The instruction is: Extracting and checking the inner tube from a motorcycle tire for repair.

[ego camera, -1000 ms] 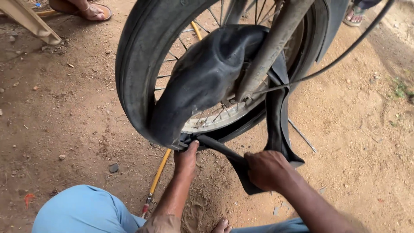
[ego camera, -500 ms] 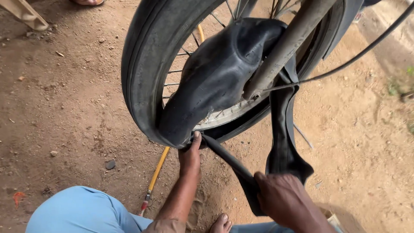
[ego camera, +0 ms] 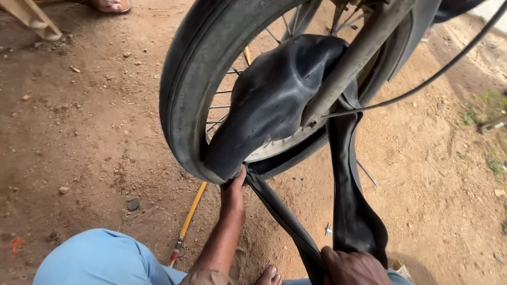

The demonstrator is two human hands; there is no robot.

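A black tyre (ego camera: 185, 89) sits on a spoked wheel with a silver rim (ego camera: 274, 150). A black inner tube (ego camera: 274, 100) bulges out of the tyre and hangs down in a loop to the lower right. My left hand (ego camera: 232, 192) reaches up to the bottom of the tyre and pinches the tube where it leaves the tyre. My right hand (ego camera: 355, 266) grips the low end of the hanging tube loop at the bottom edge of the view. A grey fork leg (ego camera: 354, 58) crosses in front of the tube.
A yellow-handled tool (ego camera: 189, 219) lies on the dirt ground under the wheel. A thin black cable (ego camera: 422, 82) runs to the upper right. My knee in light blue cloth (ego camera: 100, 261) fills the lower left. Someone's sandalled foot (ego camera: 108, 5) shows at the top left.
The view has shifted so the wheel sits further right and larger. My right hand has dropped lower, pulling the tube loop downward. My left hand stays at the tyre's bottom.
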